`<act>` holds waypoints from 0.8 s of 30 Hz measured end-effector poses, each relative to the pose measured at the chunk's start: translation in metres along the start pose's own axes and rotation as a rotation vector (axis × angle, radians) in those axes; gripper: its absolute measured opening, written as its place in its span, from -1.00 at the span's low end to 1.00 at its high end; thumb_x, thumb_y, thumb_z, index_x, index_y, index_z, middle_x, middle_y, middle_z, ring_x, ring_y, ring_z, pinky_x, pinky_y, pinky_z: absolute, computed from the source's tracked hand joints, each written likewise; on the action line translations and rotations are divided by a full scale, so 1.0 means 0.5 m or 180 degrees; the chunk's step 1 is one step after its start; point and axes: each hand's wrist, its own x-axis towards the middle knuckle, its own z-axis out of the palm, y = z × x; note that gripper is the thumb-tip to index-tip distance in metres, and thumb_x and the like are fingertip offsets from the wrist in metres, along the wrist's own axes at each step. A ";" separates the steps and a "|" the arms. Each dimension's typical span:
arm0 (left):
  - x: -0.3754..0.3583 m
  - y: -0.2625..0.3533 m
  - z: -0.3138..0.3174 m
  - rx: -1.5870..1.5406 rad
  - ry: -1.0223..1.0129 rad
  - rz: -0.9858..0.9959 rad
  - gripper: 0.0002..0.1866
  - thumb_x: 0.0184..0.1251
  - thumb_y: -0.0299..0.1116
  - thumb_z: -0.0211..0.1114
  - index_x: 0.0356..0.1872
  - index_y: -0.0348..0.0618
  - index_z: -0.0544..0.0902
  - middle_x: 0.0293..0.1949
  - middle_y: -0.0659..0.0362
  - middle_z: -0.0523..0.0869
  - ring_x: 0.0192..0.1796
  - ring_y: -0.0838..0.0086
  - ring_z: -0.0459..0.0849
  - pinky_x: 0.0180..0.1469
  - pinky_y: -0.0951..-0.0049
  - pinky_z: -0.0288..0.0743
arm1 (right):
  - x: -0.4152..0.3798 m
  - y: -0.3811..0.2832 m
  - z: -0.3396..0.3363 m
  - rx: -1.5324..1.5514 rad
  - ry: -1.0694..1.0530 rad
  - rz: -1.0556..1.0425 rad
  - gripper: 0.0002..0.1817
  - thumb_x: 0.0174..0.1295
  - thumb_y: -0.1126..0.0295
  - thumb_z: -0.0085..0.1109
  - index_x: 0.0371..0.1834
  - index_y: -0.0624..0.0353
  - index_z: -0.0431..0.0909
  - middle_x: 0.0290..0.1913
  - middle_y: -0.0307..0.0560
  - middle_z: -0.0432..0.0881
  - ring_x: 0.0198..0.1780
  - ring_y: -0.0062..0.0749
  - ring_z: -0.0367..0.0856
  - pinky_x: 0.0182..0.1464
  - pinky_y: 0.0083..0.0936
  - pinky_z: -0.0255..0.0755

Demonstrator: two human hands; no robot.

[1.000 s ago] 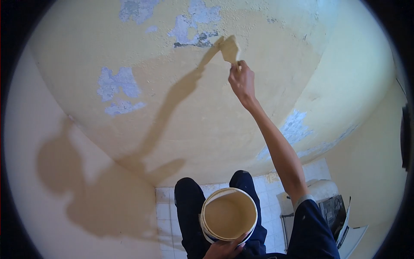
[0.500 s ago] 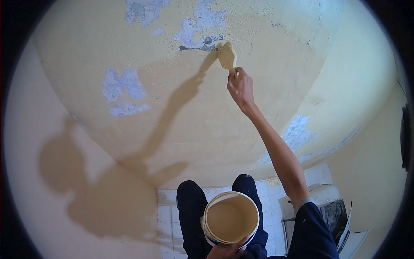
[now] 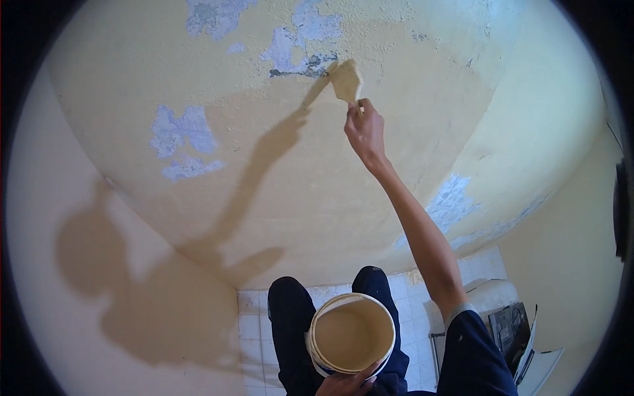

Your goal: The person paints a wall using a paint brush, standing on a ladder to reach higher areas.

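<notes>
My right hand point(image 3: 365, 132) is closed round the handle of a wide, flat brush point(image 3: 346, 82) coated in beige. Its bristle end points up at the yellowish wall point(image 3: 297, 158), just right of a dark, peeled strip point(image 3: 307, 67). Whether the bristles touch the wall I cannot tell. At the bottom centre, my left hand point(image 3: 349, 384) grips the near side of a round white bucket point(image 3: 313, 340) with beige liquid inside. The bucket is between my legs, its opening facing up.
Bare whitish patches point(image 3: 183, 138) mark the wall. White floor tiles point(image 3: 251, 327) lie below my dark-trousered knees. Lower right, a dark boxy object point(image 3: 510, 330) and a pale rounded object point(image 3: 492, 296) stand near the wall. Shadows fall across the left walls.
The brush and my right hand have shifted very slightly up and left in view. The whole scene has also shifted a little to the left. Both hands keep their hold.
</notes>
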 end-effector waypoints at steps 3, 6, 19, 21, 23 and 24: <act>-0.009 -0.005 0.004 -0.0529 -0.0051 -0.0227 -0.43 0.18 -0.30 0.25 0.26 -0.04 0.37 0.01 -0.13 0.58 -0.05 0.03 0.64 0.02 0.12 0.52 | 0.008 0.010 -0.004 -0.0055 0.0131 -0.0206 -0.76 0.31 0.40 -0.04 -0.40 0.42 0.40 -0.61 0.35 0.48 -0.53 0.24 0.51 -0.49 -0.12 0.32; -0.007 0.002 0.000 -0.0432 -0.0071 -0.0278 -0.45 0.18 -0.30 0.25 0.24 -0.04 0.39 0.01 -0.12 0.58 -0.05 0.06 0.64 0.00 0.12 0.52 | 0.011 -0.009 -0.018 0.0193 0.0131 0.0159 -0.76 0.31 0.41 -0.04 -0.41 0.42 0.39 -0.61 0.33 0.49 -0.53 0.24 0.51 -0.46 -0.10 0.32; 0.001 0.011 -0.014 0.0141 -0.0050 0.0071 -0.43 0.14 -0.31 0.27 0.22 -0.12 0.40 0.03 -0.09 0.56 -0.03 0.06 0.62 0.00 0.14 0.52 | 0.017 0.015 -0.019 -0.0186 -0.0150 -0.0134 -0.74 0.30 0.39 -0.03 -0.45 0.42 0.37 -0.60 0.34 0.48 -0.52 0.22 0.51 -0.46 -0.12 0.31; -0.003 0.005 -0.011 0.0133 -0.0135 0.0029 -0.43 0.14 -0.31 0.26 0.23 -0.12 0.39 0.03 -0.09 0.55 -0.03 0.05 0.62 0.01 0.14 0.52 | 0.016 0.016 -0.029 -0.0155 0.0022 0.0048 -0.74 0.30 0.39 -0.03 -0.44 0.42 0.38 -0.58 0.36 0.49 -0.49 0.22 0.53 -0.45 -0.12 0.32; -0.005 -0.001 -0.007 0.0220 -0.0059 0.0137 -0.43 0.14 -0.31 0.26 0.23 -0.12 0.39 0.04 -0.09 0.55 -0.03 0.05 0.61 0.01 0.14 0.52 | 0.015 0.009 -0.029 -0.0135 0.0214 0.0229 -0.73 0.30 0.38 -0.03 -0.42 0.43 0.39 -0.56 0.38 0.50 -0.45 0.23 0.55 -0.44 -0.10 0.33; -0.006 -0.004 -0.004 0.0294 -0.0023 0.0198 -0.43 0.14 -0.31 0.26 0.24 -0.12 0.39 0.04 -0.09 0.55 -0.02 0.05 0.61 0.01 0.14 0.52 | 0.013 0.010 -0.024 -0.0149 0.0215 0.0221 -0.73 0.30 0.38 -0.03 -0.42 0.43 0.39 -0.56 0.38 0.50 -0.45 0.23 0.55 -0.44 -0.10 0.33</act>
